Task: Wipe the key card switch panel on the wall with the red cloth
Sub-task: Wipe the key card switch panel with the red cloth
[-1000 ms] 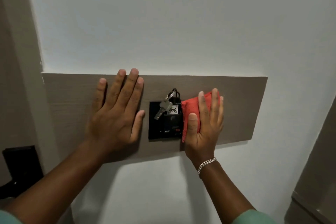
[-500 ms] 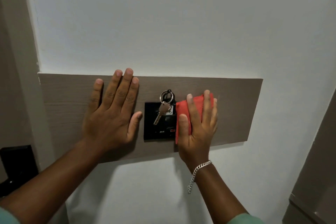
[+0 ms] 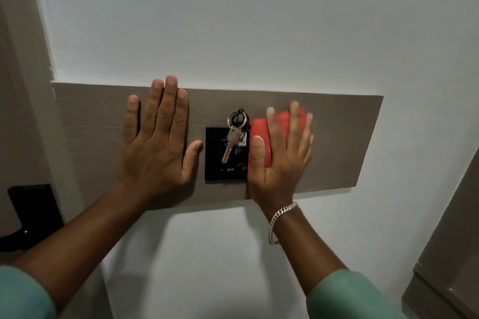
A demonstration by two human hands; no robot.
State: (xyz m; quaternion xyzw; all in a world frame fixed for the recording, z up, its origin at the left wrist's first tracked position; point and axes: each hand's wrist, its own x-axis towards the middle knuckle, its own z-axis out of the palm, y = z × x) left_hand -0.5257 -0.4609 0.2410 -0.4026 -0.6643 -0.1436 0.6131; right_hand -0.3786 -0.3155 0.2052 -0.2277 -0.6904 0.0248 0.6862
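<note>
Since 0.5 s ago my right hand [image 3: 282, 160] is creeping slightly upward, carrying the red cloth [image 3: 259, 129] along. The wooden board [image 3: 337, 137] is taking my left hand [image 3: 155, 145], splayed flat, probably bracing me. Right fingers, straight, are pinning the cloth at the key card switch panel's [image 3: 215, 160] right edge, skirting the dangling key [image 3: 228, 147]

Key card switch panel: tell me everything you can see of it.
The key card switch panel is a glossy black square plate set flat on a wood-look board. A silver key hangs over its upper middle. Small white lettering and a red mark sit near its bottom edge. The red cloth, pressed by the right hand, covers its right edge. The left hand lies beside it, apart.
</note>
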